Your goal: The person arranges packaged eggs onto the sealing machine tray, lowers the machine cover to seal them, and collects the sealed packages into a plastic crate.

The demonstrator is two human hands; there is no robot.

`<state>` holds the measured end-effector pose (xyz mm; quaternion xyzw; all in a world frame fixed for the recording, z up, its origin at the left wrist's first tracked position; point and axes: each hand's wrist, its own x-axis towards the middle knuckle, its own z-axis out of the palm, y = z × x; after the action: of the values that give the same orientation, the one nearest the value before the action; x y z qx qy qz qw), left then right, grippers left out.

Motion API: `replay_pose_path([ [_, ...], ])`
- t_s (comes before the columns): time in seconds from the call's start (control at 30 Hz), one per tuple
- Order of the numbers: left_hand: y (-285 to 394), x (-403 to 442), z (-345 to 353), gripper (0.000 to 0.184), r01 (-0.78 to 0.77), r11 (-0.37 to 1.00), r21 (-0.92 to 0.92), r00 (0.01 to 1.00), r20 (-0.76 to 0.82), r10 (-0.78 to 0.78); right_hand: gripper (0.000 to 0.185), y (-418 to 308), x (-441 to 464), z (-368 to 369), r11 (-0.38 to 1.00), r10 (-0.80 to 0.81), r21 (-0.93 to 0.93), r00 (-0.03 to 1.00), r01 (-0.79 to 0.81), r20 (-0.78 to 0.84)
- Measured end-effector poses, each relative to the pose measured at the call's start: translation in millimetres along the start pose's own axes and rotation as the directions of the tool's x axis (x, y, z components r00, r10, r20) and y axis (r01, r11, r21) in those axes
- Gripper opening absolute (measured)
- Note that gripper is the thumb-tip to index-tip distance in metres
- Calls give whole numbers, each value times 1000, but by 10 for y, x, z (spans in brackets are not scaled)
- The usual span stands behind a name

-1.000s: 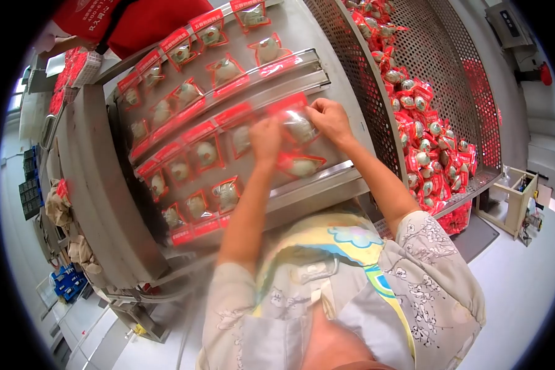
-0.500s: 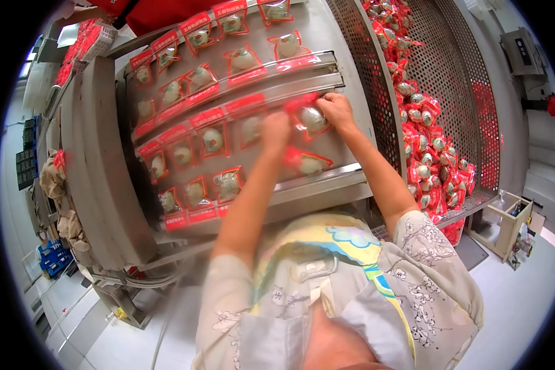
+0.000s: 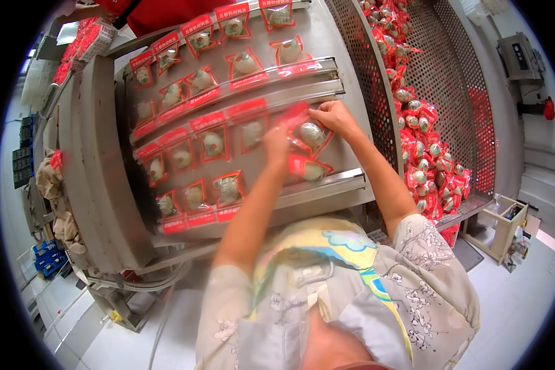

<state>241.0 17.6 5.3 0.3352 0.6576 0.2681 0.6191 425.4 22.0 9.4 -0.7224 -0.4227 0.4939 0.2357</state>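
Note:
Rows of clear packets with red edges, each holding a pale egg-like item, lie on a metal plate [image 3: 185, 132]. My right hand [image 3: 334, 117] pinches the upper right corner of one packet [image 3: 310, 134] at the right end of the near rows. At that packet's left side is my left hand [image 3: 277, 145], blurred, its fingers bent; whether it grips the packet is unclear. Just below lies another packet [image 3: 313, 170], slightly tilted. Left of my left hand sits a blurred packet [image 3: 251, 132]. A metal bar [image 3: 314, 92] runs between the near and far rows.
A perforated metal bin [image 3: 438, 58] on the right holds a heap of similar packets [image 3: 422, 148]. A person in red [image 3: 160, 13] stands beyond the plate. Left of it is a thick metal beam [image 3: 108, 166]. The plate's front edge [image 3: 327, 183] runs before my body.
The packet at my right hand has tilted, its red top now slanting. My left hand stays beside it, shifted slightly downward. The view has shifted a little since the first frame.

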Motion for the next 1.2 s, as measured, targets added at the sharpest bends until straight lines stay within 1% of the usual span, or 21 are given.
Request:
replay_pose_path([
  [0.1,-8,-37,-12,30,16,999,42,1000,-26,-15,32,-20,13,27,998,35,-53,999,-37,-37],
  [0.2,-2,-54,9,28,-20,998,-56,999,-50,17,30,-38,24,70,994,40,-95,994,-49,-101],
  [0.23,-30,-15,13,28,7,995,-101,999,-37,-11,29,-52,32,81,993,34,-106,992,-48,-123],
  [0.3,-92,110,35,28,62,980,-188,998,-7,-65,29,-70,9,130,999,-23,-45,976,13,-216],
  [0.4,-107,227,66,32,24,984,-178,1000,-3,-24,29,-7,16,173,998,-53,6,946,59,-319],
  [0.43,-146,255,83,36,-53,983,-176,998,12,56,28,28,31,185,998,-56,18,936,67,-348],
  [0.47,-210,284,100,35,-152,987,-52,988,-34,150,26,51,42,194,994,-55,69,939,83,-340],
  [0.53,-239,233,119,34,-319,924,209,935,-88,343,24,80,37,219,979,-52,171,945,112,-324],
  [0.57,-260,199,117,33,-246,964,97,964,-81,254,24,83,29,225,979,-32,186,968,80,-250],
  [0.63,-277,161,125,34,-176,984,-31,978,-124,171,26,53,33,192,978,2,207,994,20,-106],
  [0.67,-290,153,133,34,-139,985,-97,982,-140,125,26,27,29,169,984,13,179,996,3,-90],
  [0.7,-345,188,77,33,-76,989,-128,995,-74,67,26,-9,23,150,988,26,151,997,-15,-73],
  [0.8,-445,262,52,30,-44,980,-192,998,-44,36,24,-86,27,119,993,55,110,997,-50,-47],
  [0.83,-435,268,47,29,-21,986,-168,999,-45,13,23,-93,33,110,993,64,103,997,-59,-44],
  [0.9,-386,264,50,27,28,992,-122,998,-47,-33,23,-53,56,117,991,32,131,996,-21,-79],
  [0.93,-353,248,67,27,33,989,-143,998,-52,-41,23,-18,72,132,989,17,145,995,-3,-97],
  [1.07,-159,178,135,25,47,977,-208,997,-57,-60,24,176,113,269,969,-68,213,961,129,-269],
  [1.1,-124,182,157,25,46,974,-221,997,-53,-59,25,80,37,261,965,-83,212,947,154,-310],
  [1.13,-119,215,168,25,25,981,-192,998,-50,-35,25,15,-5,256,960,-100,210,929,183,-356],
  [1.17,-125,258,164,24,2,987,-163,999,-46,-10,30,34,-2,269,960,-103,204,919,192,-381],
  [1.2,-75,251,157,24,-20,991,-133,999,-43,14,29,44,9,263,954,-89,236,925,185,-369],
])
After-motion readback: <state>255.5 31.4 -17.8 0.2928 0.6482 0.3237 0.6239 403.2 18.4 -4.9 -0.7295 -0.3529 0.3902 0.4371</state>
